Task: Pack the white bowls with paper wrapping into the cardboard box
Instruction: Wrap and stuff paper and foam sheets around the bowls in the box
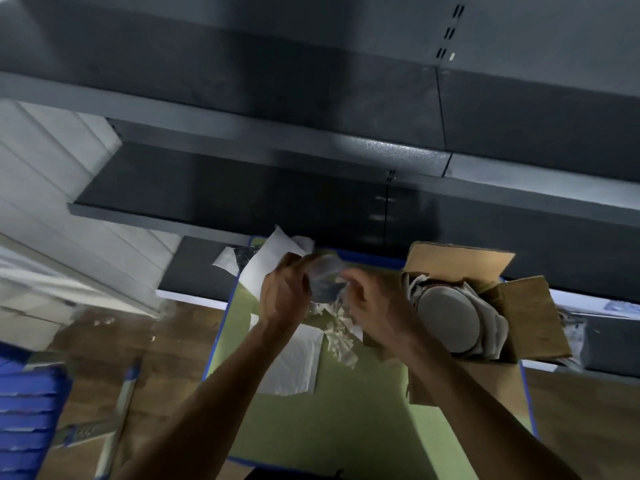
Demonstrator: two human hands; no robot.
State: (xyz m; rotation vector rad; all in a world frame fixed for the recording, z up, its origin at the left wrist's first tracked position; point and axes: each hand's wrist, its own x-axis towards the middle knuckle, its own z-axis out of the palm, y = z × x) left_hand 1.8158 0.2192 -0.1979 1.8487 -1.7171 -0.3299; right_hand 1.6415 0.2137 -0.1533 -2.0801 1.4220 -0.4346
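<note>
My left hand and my right hand grip a paper-wrapped bowl between them, above the green mat. Loose ends of the wrapping paper hang below the bowl. To the right stands the open cardboard box, its flaps spread. Inside it a white bowl lies on its side among paper-wrapped pieces. White paper sheets lie on the mat under my left wrist, and more paper sits behind my left hand.
Dark grey metal shelves rise right behind the mat and box. A wooden floor shows on the left, with blue crates at the lower left corner. White panelled wall stands at the left.
</note>
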